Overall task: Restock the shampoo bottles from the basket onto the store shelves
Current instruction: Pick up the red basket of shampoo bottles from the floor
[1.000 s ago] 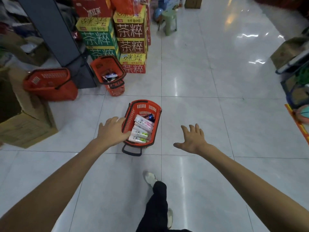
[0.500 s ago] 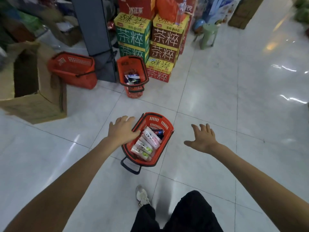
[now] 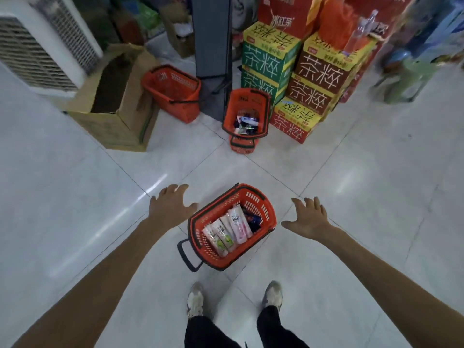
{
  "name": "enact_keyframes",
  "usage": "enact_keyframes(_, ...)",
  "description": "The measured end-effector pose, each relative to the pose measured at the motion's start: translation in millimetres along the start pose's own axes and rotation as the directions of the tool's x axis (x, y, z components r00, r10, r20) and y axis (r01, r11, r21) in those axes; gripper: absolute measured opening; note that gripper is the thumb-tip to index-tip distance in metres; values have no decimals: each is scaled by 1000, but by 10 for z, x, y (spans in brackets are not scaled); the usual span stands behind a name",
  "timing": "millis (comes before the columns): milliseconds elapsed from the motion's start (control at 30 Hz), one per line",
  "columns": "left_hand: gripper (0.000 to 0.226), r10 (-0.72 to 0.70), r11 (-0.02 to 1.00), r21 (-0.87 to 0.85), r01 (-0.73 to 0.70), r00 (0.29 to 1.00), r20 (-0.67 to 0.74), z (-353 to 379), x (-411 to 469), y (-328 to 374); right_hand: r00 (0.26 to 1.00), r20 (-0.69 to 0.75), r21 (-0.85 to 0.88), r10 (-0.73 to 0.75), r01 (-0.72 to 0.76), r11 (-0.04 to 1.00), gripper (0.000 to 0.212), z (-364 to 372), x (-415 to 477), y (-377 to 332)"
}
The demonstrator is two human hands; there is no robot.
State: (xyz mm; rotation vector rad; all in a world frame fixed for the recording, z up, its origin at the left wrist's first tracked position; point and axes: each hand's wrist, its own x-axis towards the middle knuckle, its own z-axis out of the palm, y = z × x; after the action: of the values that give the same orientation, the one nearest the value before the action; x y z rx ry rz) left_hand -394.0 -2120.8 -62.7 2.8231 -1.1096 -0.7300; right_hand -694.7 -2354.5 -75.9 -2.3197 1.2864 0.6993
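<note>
While their labels are blurring past reading and dark items behind them are lying half hidden, the shampoo bottles [image 3: 227, 233] are lying side by side in the red basket [image 3: 263, 213] on the floor [image 3: 100, 197]. Their long axes are pointing roughly toward the person's shoes [image 3: 195, 300], and the left hand [image 3: 173, 207] and right hand [image 3: 307, 217] are hovering spread and holding nothing on either side.

I held both arms stretched forward and down, one on either side of the basket [image 3: 270, 214]. My left hand [image 3: 170, 207] hovered close beside its left rim, fingers spread and relaxed, holding nothing. My right hand [image 3: 310, 217] hung apart on its right, palm down, fingers splayed, thumb pointing toward it.
</note>
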Motion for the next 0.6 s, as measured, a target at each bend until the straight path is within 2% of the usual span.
enact_keyframes(67, 77, -113, 993, -44, 112, 993, -28, 76, -119, 109, 997, 49, -46, -63, 65, 997, 100, -105, 263, 195)
enact_keyframes(133, 77, -152, 987, -54, 149, 988, -39, 150, -214, 108, 993, 91, -68, -70, 76, 995, 101, -171, 409, 252)
enact_keyframes(267, 78, -289, 953, -83, 291, 957, 28, 324, -404, 112, 982, 129, -140, -141, 159, 977, 98, -266, 776, 219)
enact_keyframes(467, 76, -382, 916, -113, 385, 923, 42, 600, -291, 17, 969, 157, -262, -192, 229, 938, 99, -236, 1181, -55)
enact_keyframes(600, 74, -438, 882, -158, 444, 896, 69, 824, -157, 65, 964, 128, -326, -235, 264, 908, 95, -210, 1317, -181)
